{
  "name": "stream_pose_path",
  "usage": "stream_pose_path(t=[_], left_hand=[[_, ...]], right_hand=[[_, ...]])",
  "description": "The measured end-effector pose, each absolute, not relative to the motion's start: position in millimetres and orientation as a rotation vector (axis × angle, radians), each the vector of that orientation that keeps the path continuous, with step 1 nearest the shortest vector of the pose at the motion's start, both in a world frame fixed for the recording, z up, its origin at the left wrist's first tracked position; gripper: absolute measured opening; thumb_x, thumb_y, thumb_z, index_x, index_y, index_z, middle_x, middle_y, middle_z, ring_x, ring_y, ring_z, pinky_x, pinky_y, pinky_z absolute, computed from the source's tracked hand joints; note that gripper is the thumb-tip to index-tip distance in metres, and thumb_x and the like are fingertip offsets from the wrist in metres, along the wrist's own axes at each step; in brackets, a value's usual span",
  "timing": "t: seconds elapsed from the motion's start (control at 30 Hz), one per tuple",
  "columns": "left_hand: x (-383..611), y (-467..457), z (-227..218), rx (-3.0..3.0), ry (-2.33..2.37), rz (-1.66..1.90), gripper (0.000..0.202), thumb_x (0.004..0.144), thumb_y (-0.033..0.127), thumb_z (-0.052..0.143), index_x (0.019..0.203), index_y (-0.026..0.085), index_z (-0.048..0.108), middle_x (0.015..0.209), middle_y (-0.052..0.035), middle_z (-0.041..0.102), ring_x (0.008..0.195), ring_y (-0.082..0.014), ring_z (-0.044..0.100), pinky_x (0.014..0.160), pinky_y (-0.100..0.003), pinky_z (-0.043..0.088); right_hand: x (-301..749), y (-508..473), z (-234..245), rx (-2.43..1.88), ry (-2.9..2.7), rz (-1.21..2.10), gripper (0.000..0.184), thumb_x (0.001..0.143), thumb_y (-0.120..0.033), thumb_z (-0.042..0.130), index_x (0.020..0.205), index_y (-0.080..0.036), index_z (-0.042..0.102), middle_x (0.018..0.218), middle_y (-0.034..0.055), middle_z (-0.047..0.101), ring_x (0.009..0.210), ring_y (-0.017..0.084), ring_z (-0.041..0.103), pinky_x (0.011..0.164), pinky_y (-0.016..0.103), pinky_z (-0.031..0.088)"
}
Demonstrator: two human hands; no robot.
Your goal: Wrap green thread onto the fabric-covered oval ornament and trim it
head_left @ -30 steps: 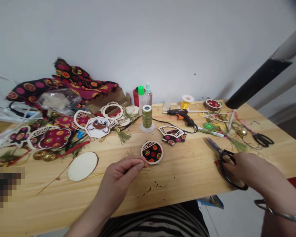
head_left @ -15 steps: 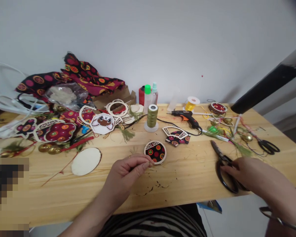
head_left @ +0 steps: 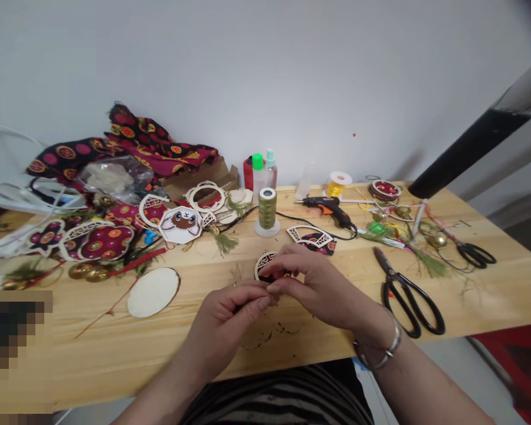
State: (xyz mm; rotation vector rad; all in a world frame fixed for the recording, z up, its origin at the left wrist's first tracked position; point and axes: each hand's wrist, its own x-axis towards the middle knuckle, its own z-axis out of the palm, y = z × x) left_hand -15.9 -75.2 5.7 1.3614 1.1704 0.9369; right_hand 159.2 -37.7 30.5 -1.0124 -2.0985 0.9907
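Right hand (head_left: pixel 323 288) had just left the scissors (head_left: pixel 397 279) and joined the left hand (head_left: pixel 232 319) at the disc (head_left: pixel 264 264), I saw from the head view, putting both to close fingertip work. Its fingers curled partway over the disc, near the left fingertips; I couldn't tell whether it gripped anything. Left, the fingers were pinched together, any hold too small to make out. The disc lay on the worktop (head_left: pixel 336 348), before the spool (head_left: pixel 268 212).
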Motion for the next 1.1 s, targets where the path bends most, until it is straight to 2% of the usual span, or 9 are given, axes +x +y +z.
stream_pose_path(t=[0.1, 0.3, 0.37, 0.47, 0.57, 0.73, 0.87, 1.0, 1.1], left_hand=[[-15, -76, 6, 1.360, 1.163, 0.929, 0.018, 0.077, 0.022, 0.063, 0.088, 0.027, 0.076, 0.084, -0.0039, 0.075, 0.086, -0.0214, 0.065, 0.078, -0.030, 0.048], [-11, -76, 7, 1.383, 1.177, 0.920, 0.016, 0.075, 0.023, 0.064, 0.084, 0.026, 0.077, 0.083, -0.0040, 0.074, 0.081, -0.0209, 0.064, 0.076, -0.029, 0.047], [-12, -75, 6, 1.345, 1.209, 0.938, 0.015, 0.074, 0.025, 0.065, 0.084, 0.026, 0.077, 0.077, -0.0035, 0.072, 0.074, -0.0187, 0.062, 0.068, -0.026, 0.047], [-14, -72, 6, 1.163, 1.293, 1.005, 0.017, 0.072, 0.030, 0.068, 0.086, 0.024, 0.077, 0.054, 0.0007, 0.061, 0.051, -0.0115, 0.048, 0.048, -0.021, 0.038], [-14, -62, 10, 0.944, 1.280, 1.106, 0.022, 0.068, 0.033, 0.072, 0.086, 0.020, 0.076, 0.044, 0.0051, 0.047, 0.042, -0.0061, 0.031, 0.039, -0.018, 0.024], [-5, -40, 25, 0.745, 1.129, 1.224, 0.023, 0.063, 0.029, 0.076, 0.080, 0.013, 0.073, 0.043, 0.0076, 0.037, 0.040, -0.0033, 0.024, 0.038, -0.017, 0.018], [2, -23, 29, 0.673, 1.003, 1.237, 0.021, 0.064, 0.026, 0.075, 0.080, 0.012, 0.071, 0.051, 0.0068, 0.042, 0.039, -0.0005, 0.020, 0.036, -0.015, 0.012], [5, -13, 26, 0.650, 0.951, 1.270, 0.020, 0.065, 0.027, 0.075, 0.077, 0.012, 0.070, 0.050, 0.0082, 0.039, 0.038, 0.0002, 0.021, 0.036, -0.014, 0.014], [9, -11, 23, 0.648, 0.955, 1.287, 0.019, 0.065, 0.028, 0.074, 0.074, 0.013, 0.068, 0.051, 0.0070, 0.045, 0.038, 0.0005, 0.022, 0.035, -0.013, 0.014]], right_hand=[[158, -36, 31, -0.980, -2.129, 1.018, 0.015, 0.081, -0.010, 0.057, 0.089, -0.018, 0.067, 0.082, 0.0019, 0.061, 0.084, 0.013, 0.053, 0.077, 0.027, 0.042], [156, -35, 24, -0.974, -2.049, 1.049, 0.014, 0.079, -0.007, 0.058, 0.073, -0.017, 0.064, 0.075, -0.0012, 0.057, 0.077, 0.011, 0.053, 0.074, 0.025, 0.041], [155, -34, 20, -0.992, -1.969, 1.062, 0.013, 0.079, -0.008, 0.059, 0.071, -0.017, 0.064, 0.074, -0.0012, 0.057, 0.075, 0.011, 0.053, 0.072, 0.024, 0.042], [153, -30, 18, -1.017, -1.826, 1.083, 0.008, 0.078, -0.014, 0.063, 0.071, -0.016, 0.066, 0.072, -0.0006, 0.058, 0.073, 0.011, 0.054, 0.070, 0.024, 0.042], [149, -23, 23, -1.015, -1.729, 1.082, 0.006, 0.075, -0.016, 0.067, 0.069, -0.017, 0.068, 0.069, -0.0012, 0.058, 0.070, 0.010, 0.053, 0.067, 0.024, 0.042], [141, -5, 39, -0.884, -1.709, 1.041, 0.007, 0.072, -0.015, 0.070, 0.067, -0.020, 0.068, 0.065, -0.0037, 0.057, 0.067, 0.009, 0.051, 0.066, 0.024, 0.042], [135, 11, 35, -0.819, -1.700, 1.039, 0.010, 0.071, -0.012, 0.069, 0.068, -0.021, 0.069, 0.067, -0.0040, 0.057, 0.071, 0.010, 0.051, 0.069, 0.024, 0.042], [132, 20, 16, -0.812, -1.570, 1.059, 0.008, 0.069, -0.014, 0.071, 0.069, -0.022, 0.070, 0.073, -0.0033, 0.055, 0.071, 0.010, 0.050, 0.068, 0.025, 0.042], [134, 21, 8, -0.844, -1.548, 1.004, 0.007, 0.070, -0.015, 0.071, 0.071, -0.023, 0.071, 0.072, -0.0030, 0.051, 0.071, 0.010, 0.049, 0.068, 0.026, 0.042]])
